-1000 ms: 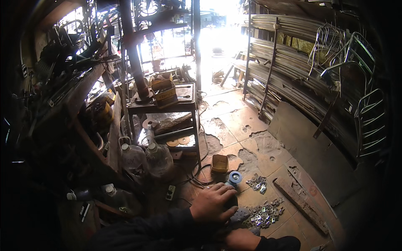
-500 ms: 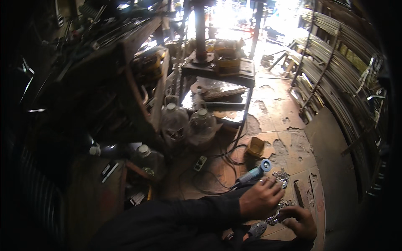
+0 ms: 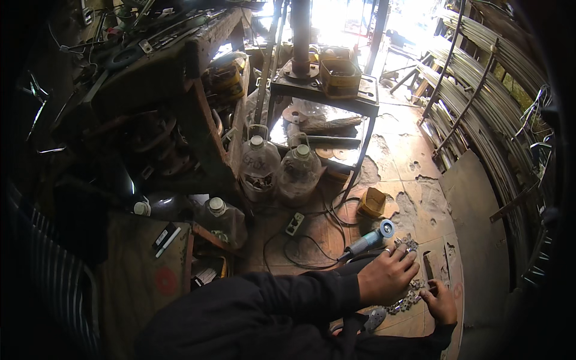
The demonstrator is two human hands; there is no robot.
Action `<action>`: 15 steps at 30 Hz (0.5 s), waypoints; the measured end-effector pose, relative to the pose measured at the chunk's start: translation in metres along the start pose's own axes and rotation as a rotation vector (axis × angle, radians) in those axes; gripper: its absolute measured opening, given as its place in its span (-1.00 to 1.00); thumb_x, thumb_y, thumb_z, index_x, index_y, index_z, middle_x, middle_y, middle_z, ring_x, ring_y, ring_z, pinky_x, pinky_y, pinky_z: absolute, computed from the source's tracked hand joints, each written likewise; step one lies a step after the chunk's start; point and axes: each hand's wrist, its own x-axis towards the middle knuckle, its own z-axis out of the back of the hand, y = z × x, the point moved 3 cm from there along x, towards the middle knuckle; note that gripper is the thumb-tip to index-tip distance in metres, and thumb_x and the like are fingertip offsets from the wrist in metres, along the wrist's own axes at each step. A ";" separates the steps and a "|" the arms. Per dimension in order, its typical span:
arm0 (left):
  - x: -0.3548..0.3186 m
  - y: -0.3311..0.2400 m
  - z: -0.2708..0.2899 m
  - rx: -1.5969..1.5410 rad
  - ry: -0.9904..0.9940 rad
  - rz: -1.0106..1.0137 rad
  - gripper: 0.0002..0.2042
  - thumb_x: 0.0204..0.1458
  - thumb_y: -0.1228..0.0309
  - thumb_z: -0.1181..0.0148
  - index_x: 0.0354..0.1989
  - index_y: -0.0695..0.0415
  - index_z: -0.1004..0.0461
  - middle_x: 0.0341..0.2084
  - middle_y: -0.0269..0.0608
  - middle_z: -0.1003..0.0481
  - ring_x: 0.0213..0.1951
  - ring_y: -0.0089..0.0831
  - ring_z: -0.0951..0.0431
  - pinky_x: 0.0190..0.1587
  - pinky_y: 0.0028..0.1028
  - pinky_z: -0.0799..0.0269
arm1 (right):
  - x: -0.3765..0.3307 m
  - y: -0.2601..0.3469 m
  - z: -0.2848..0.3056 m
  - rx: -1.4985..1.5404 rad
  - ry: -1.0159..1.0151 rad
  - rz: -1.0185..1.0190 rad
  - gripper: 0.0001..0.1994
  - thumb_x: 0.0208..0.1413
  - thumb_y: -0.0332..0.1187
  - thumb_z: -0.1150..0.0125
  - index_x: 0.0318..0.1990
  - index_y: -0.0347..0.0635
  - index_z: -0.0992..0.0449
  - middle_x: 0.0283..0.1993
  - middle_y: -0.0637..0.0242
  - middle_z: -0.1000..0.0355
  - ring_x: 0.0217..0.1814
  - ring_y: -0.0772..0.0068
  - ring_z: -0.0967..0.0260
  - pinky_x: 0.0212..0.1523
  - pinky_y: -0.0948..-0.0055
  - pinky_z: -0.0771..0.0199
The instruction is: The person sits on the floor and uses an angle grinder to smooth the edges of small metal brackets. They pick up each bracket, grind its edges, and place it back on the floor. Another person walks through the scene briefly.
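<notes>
My left hand [image 3: 389, 277] reaches over scattered small metal pieces [image 3: 403, 303] on the tiled floor. Its fingers are curled and bunched downward, a ring on one of them; whatever they grip is hidden. Close by on the right, my right hand [image 3: 442, 303] has its thumb and fingers drawn toward each other, and anything between them is too small to make out. More metal pieces [image 3: 411, 242] lie just beyond the left hand. Beside it, on the floor, rests a blue angle grinder [image 3: 367, 242] with a disc at its far end.
An open yellow box [image 3: 372, 203] and a power socket [image 3: 294, 224] with black cable lie on the floor. Large plastic bottles [image 3: 298, 174] stand by a metal stand [image 3: 324, 102]. A wooden board [image 3: 132, 252] bears a marker [image 3: 168, 242]. Metal rods [image 3: 480, 102] line the right.
The view has shifted, so the surroundings sit lower and brighter at left. My right hand has moved up nearer the left, its thumb and fingers closing in. My left hand stays over the metal pieces.
</notes>
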 end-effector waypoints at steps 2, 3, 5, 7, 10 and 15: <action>-0.001 -0.003 0.006 0.045 -0.034 -0.021 -0.47 -0.01 0.28 -0.33 0.09 0.38 -0.48 0.10 0.19 -0.52 0.17 0.15 -0.52 0.17 0.02 -0.43 | -0.004 -0.004 0.011 -0.039 0.015 -0.005 -0.58 0.17 -0.32 -0.45 0.12 -0.36 -0.56 -0.17 -0.01 -0.67 -0.14 0.17 -0.66 -0.08 0.26 -0.61; -0.002 -0.004 0.010 0.060 -0.033 -0.022 -0.47 0.00 0.27 -0.33 0.10 0.37 -0.49 0.11 0.18 -0.53 0.20 0.16 -0.51 0.19 0.02 -0.43 | -0.007 -0.008 0.017 -0.027 0.016 -0.014 -0.60 0.17 -0.31 -0.43 0.09 -0.35 -0.58 -0.17 -0.02 -0.67 -0.14 0.12 -0.67 -0.09 0.23 -0.62; -0.005 -0.006 0.018 0.100 -0.002 -0.022 -0.49 0.02 0.27 -0.32 0.11 0.35 -0.50 0.11 0.18 -0.53 0.20 0.15 -0.51 0.19 0.03 -0.44 | -0.017 -0.023 0.027 0.079 0.047 -0.039 -0.50 0.18 -0.25 -0.47 0.15 -0.42 -0.54 -0.16 -0.05 -0.68 -0.12 0.19 -0.69 -0.10 0.27 -0.63; -0.005 -0.010 0.024 0.139 -0.002 -0.040 -0.50 0.04 0.28 -0.32 0.12 0.32 -0.50 0.11 0.17 -0.54 0.21 0.11 -0.52 0.14 0.03 -0.48 | -0.032 -0.048 0.034 0.085 0.091 -0.110 -0.50 0.22 -0.18 -0.46 0.14 -0.42 -0.55 -0.18 -0.03 -0.68 -0.21 0.25 -0.69 -0.14 0.29 -0.64; 0.002 -0.010 0.029 0.131 0.063 -0.024 -0.48 0.03 0.18 -0.39 0.12 0.21 -0.51 0.13 0.05 -0.52 0.19 0.06 -0.53 0.09 -0.02 -0.51 | -0.054 -0.092 0.025 0.016 0.243 -0.338 -0.43 0.21 -0.04 -0.45 0.17 -0.36 -0.58 -0.16 -0.02 -0.68 -0.22 0.23 -0.70 -0.14 0.26 -0.64; 0.035 -0.005 0.011 0.157 0.250 0.015 -0.44 0.03 0.11 -0.42 0.14 0.18 -0.50 0.12 -0.05 -0.51 0.19 -0.01 -0.50 0.08 -0.03 -0.49 | -0.055 -0.120 -0.012 0.051 0.347 -0.292 -0.39 0.22 0.15 -0.35 0.15 -0.24 -0.63 -0.04 0.00 -0.68 -0.04 0.05 -0.67 0.04 0.15 -0.61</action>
